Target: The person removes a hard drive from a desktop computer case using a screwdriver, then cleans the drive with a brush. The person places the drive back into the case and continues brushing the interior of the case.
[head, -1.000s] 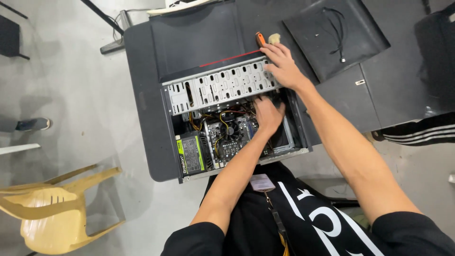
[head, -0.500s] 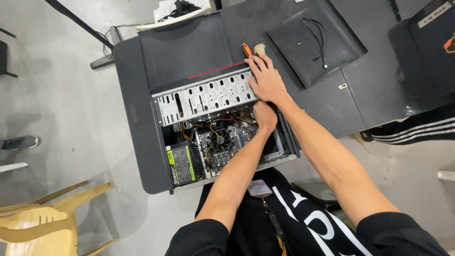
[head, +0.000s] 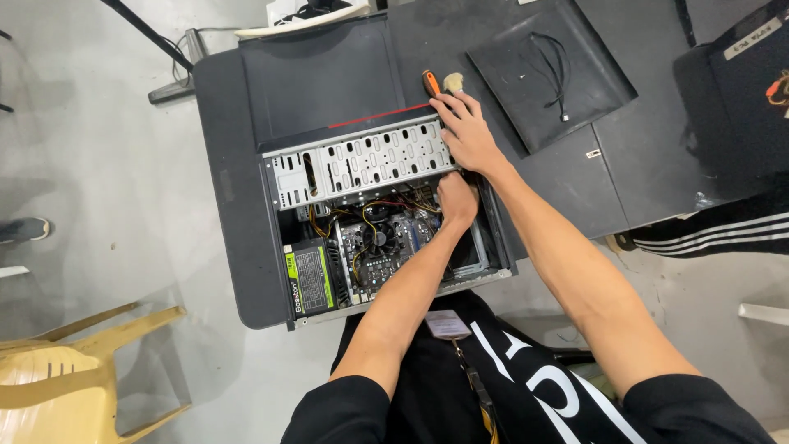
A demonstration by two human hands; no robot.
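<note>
A: What's the biggest thing here?

B: The black table (head: 246,205), with an open desktop computer case (head: 378,222) lying on its side, open face up so the inside can be reached from above. Its removed side panel (head: 551,74) lies flat at the far right of the table, out of the way, with a thin black cable on it.

A: And inside the case?

B: The perforated metal drive cage (head: 362,160) runs along the far side. Nearer sits the motherboard (head: 386,247) with its fan and coloured wires, and the power supply (head: 308,279) fills the near-left corner.

A: Where are the hands?

B: Well apart in role, close in place. The right hand (head: 468,136) lies flat, fingers spread, on the far-right end of the drive cage, seemingly to steady the case. The left hand (head: 456,197) is plunged into the case just right of the motherboard, fingers curled downward; whether it is pinching anything I cannot tell, since the fingertips are hidden.

A: Any tools?

B: An orange-handled screwdriver (head: 430,82) and a small brush (head: 453,80) rest on the table just beyond the right fingertips, within easy reach
</note>
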